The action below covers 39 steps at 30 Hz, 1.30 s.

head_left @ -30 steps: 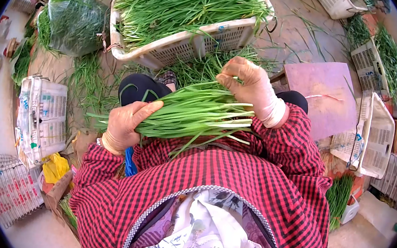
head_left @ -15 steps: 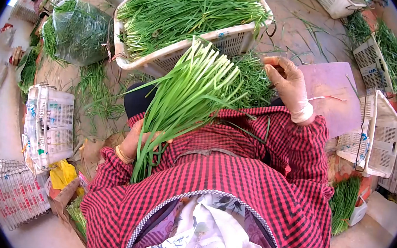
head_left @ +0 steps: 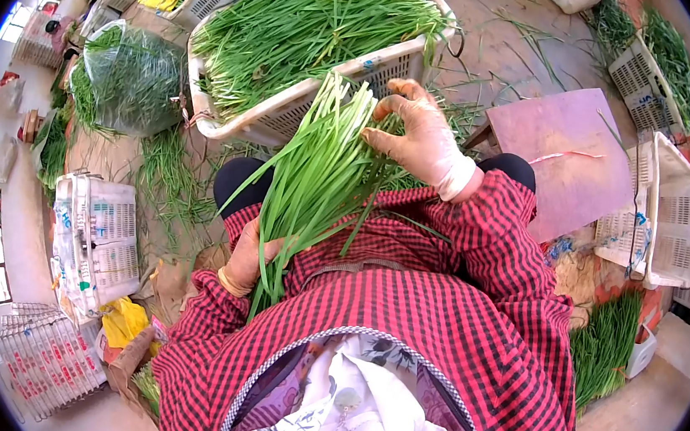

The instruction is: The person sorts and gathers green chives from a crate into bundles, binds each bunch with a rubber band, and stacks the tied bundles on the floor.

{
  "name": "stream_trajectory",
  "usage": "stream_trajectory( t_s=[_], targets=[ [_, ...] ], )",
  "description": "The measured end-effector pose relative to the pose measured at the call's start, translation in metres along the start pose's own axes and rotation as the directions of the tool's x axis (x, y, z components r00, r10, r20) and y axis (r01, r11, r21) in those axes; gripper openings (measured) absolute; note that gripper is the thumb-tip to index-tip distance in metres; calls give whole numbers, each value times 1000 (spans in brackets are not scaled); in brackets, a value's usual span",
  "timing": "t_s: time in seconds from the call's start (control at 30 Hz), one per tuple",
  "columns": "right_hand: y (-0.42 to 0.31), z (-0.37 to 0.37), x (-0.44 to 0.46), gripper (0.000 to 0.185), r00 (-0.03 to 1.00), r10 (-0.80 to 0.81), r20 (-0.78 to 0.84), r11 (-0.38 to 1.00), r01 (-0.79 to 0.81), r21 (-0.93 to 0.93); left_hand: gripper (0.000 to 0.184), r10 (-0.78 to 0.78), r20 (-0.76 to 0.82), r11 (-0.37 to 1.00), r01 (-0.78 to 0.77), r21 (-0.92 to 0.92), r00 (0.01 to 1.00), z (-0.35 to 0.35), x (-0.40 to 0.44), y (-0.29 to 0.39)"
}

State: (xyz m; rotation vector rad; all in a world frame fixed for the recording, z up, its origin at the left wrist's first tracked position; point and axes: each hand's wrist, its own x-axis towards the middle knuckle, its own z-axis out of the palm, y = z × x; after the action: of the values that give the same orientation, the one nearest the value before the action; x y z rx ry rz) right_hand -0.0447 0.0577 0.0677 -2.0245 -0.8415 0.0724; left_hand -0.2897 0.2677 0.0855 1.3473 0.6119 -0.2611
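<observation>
A bunch of garlic chives point(head_left: 314, 158) lies across my lap, its pale cut ends pointing up and away from me. My left hand point(head_left: 250, 258), in a thin glove, is closed around its leafy lower part; the leaves hide some of the fingers. My gloved right hand point(head_left: 422, 139) is beside the pale ends, thumb and fingers apart, fingertips at the bunch's right edge. Whether they touch the stems I cannot tell. Beyond the bunch stands a white plastic crate point(head_left: 241, 120) heaped with garlic chives point(head_left: 323, 28).
A low pinkish board point(head_left: 565, 163) with a thin red-and-white strip on it is to my right. White crates point(head_left: 99, 232) stand left, another point(head_left: 673, 212) right. A clear bag of greens point(head_left: 136, 80) is at back left. Loose leaves point(head_left: 173, 168) litter the floor.
My right hand has moved left, from above the board to the cut ends of the bunch. The bunch has turned more upright and looks narrower. My left hand still grips it.
</observation>
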Motion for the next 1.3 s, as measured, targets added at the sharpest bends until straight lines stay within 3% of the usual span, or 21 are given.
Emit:
stream_trajectory(
  t_s=[0.03, 0.13, 0.2, 0.27, 0.33, 0.4, 0.47, 0.53, 0.6, 0.63, 0.67, 0.73, 0.87, 0.93, 1.07, 1.13, 1.2, 1.23, 1.3],
  targets=[
    [6, 4, -2, 29, 998, 63, 27, 990, -66, 125, 20, -21, -4, 1000, 21, -6, 1000, 1, 0, 2],
    [11, 17, -8, 24, 997, 54, 52, 962, -66, 265, 21, -12, 8, 1000, 12, -6, 1000, 4, 0, 2],
    [11, 19, -11, 18, 999, 39, 2, 971, -39, 235, 21, -27, 28, 1000, 27, -11, 999, 4, -1, 3],
    [10, 12, -8, 13, 984, -65, -164, 979, 95, 181, 21, -37, 49, 999, 38, -15, 998, 2, -1, 3],
    [18, -2, 6, 13, 926, -165, -339, 982, 185, 28, 22, -100, 104, 983, 114, -145, 990, -7, -4, -1],
    [50, -29, 18, 15, 919, -97, -382, 994, 112, 17, 24, -87, 132, 986, 105, -133, 987, -10, -9, 1],
    [59, -56, 20, 20, 891, -82, -447, 897, -130, -423, 19, -66, 97, 993, 74, -89, 993, -9, -15, 6],
    [43, -64, 20, 24, 871, -108, -479, 926, -87, -367, 20, -76, 93, 997, 79, -24, 993, -11, -14, 9],
    [22, -62, 15, 24, 968, -231, -99, 970, 237, 49, 23, -75, 118, 997, 78, -24, 990, -11, -11, 7],
    [11, -57, 11, 23, 970, -239, 56, 969, 234, 79, 23, -76, 120, 997, 79, -23, 990, -9, -11, 9],
    [4, -51, 6, 19, 963, -159, 220, 980, 125, 157, 25, -55, 117, 998, 56, -12, 992, -6, -11, 12],
    [2, -44, 6, 20, 951, -106, 291, 988, 68, 137, 27, -32, 112, 999, 33, -2, 993, -4, -12, 13],
    [-4, -37, 5, 20, 948, -158, 275, 974, 104, 202, 32, -95, 142, 995, 92, 31, 985, -15, -13, 6],
    [-8, -38, 4, 18, 908, -202, 366, 975, 220, -7, 34, -132, 166, 991, 128, 34, 977, -15, -13, 7],
    [-3, -38, -1, 15, 896, -186, 404, 971, 231, -64, 39, -40, 192, 999, 45, -25, 981, -3, -11, 7],
    [9, -36, -3, 12, 933, -190, 306, 979, 156, 132, 39, -47, 221, 998, 37, 48, 974, -9, -8, 2],
    [15, -43, 1, 16, 910, -74, 407, 981, -6, 192, 39, -80, 200, 997, 74, 38, 977, -10, -9, 5],
    [16, -45, 2, 16, 911, -72, 407, 982, -8, 191, 39, -91, 185, 996, 86, 35, 979, -10, -9, 6],
    [17, -48, 3, 21, 804, 90, 588, 946, -254, 203, 40, -105, 175, 994, 97, 57, 979, -8, -9, 10]
  ],
)
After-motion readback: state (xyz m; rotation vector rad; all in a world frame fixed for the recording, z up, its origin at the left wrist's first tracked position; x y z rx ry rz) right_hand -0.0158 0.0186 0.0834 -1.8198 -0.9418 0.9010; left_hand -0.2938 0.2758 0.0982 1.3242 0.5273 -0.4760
